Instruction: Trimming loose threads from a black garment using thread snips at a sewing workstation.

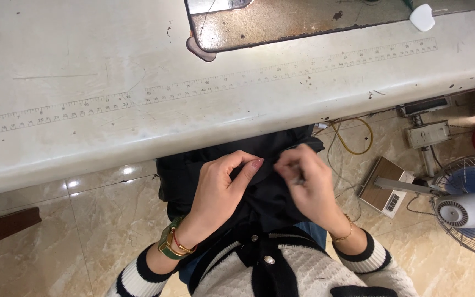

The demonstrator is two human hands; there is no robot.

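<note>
A piece of black fabric [270, 190] lies on my lap below the front edge of a white worktable [111, 126]. My left hand [221, 184] pinches a fold of the fabric between thumb and fingers. My right hand [309, 184] is closed close beside it, touching the fabric and gripping a small thin metal tool that is mostly hidden in the fingers. A green watch and bracelets [172, 242] sit on my left wrist, a thin bracelet on the right.
A printed ruler strip [204, 85] runs along the tabletop. A metal plate [298, 19] is set into the table's far side, with a white chalk piece [423, 17] beside it. On the tiled floor at right stand a fan [471, 209], a pedal [386, 192] and cables.
</note>
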